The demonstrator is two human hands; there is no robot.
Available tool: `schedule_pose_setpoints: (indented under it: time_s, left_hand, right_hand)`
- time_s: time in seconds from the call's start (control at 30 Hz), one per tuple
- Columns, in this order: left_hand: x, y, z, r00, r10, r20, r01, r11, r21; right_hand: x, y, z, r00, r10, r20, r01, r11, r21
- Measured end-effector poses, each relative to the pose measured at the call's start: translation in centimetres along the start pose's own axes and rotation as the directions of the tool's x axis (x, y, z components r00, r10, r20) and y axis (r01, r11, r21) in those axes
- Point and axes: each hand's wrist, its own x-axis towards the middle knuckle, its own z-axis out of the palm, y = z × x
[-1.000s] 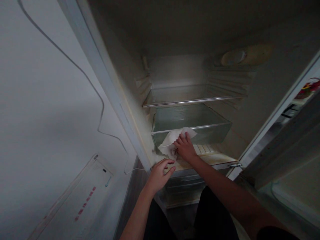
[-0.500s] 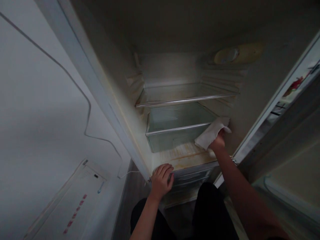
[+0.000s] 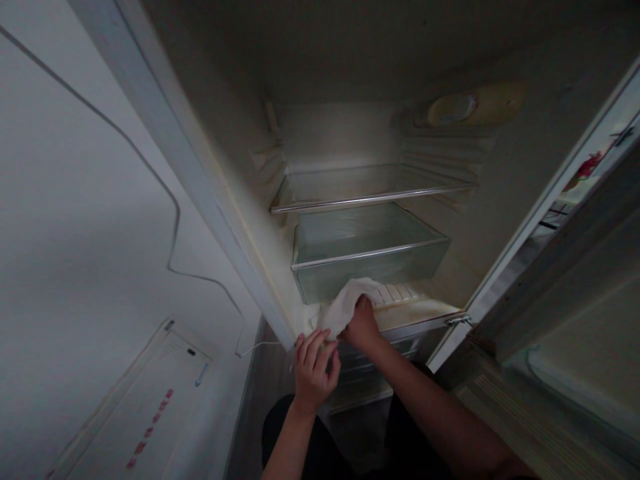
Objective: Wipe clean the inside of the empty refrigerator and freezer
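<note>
Thin white crumpled cloth (image 3: 345, 308) on stained off-white fridge floor (image 3: 415, 312), near front left corner, just before clear greenish see-through drawer (image 3: 370, 270). Bare right hand (image 3: 363, 328) at cloth's right side, fingers curled in, gripping bunched fabric. Bare left hand (image 3: 315, 370) nearer wearer, below cloth's lower left end; fingers loosely bent, slightly parted, over front edge. Whether left fingertips touch cloth: cannot tell.
</note>
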Motion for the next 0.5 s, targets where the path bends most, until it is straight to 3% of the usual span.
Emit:
schedule_pose_setpoints:
  time_s: [0.1,0.17,0.33,0.5]
  left_hand:
    - [-0.3,-0.6,-1.5,0.982,0.017,-0.190,0.006,0.993,0.121]
    - [-0.5,-1.5,-1.8,0.976,-0.017,-0.216,0.052,0.986,0.160]
    - [-1.3,-3.6,-1.0,0.991,-0.136,0.004,0.131,0.961,0.242]
    - [-1.0,-3.3,-1.3,0.943,-0.256,0.213,0.189,0.938,0.291]
  right_hand:
    - [-0.9,-3.3,-0.6,0.983,-0.056,0.174,0.056,0.998,0.006]
    - [-1.2,-4.8,-0.9,0.965,-0.102,0.241,0.100,0.995,0.019]
    - [-1.4,-5.6,-1.0,0.901,-0.326,0.286,0.308,0.945,0.108]
    - [-1.8,-0.6,-2.9,0.976,-0.104,0.191,0.098,0.994,0.038]
